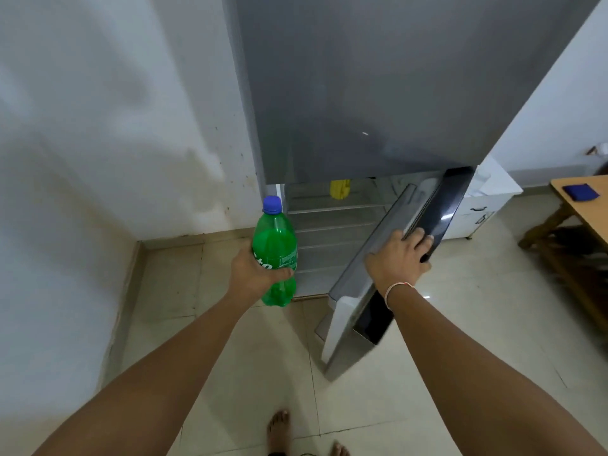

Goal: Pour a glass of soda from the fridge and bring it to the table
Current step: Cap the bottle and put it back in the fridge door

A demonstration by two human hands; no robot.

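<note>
A green soda bottle (275,245) with a blue cap stands upright in the air in front of the grey fridge (378,93). My left hand (255,271) grips it around the middle, over the label. The fridge's lower door (378,278) hangs partly open and swings toward me. My right hand (399,255) holds that door's top edge, fingers curled over its dark outer face. Wire shelves and a yellow item (340,189) show inside the lower compartment. No glass is in view.
A white wall (115,126) closes off the left side. At the right edge stands a wooden table (582,205) with a blue cloth (580,192) on it. A white cabinet (487,205) sits behind the fridge door. My bare feet show on the tiled floor (230,340).
</note>
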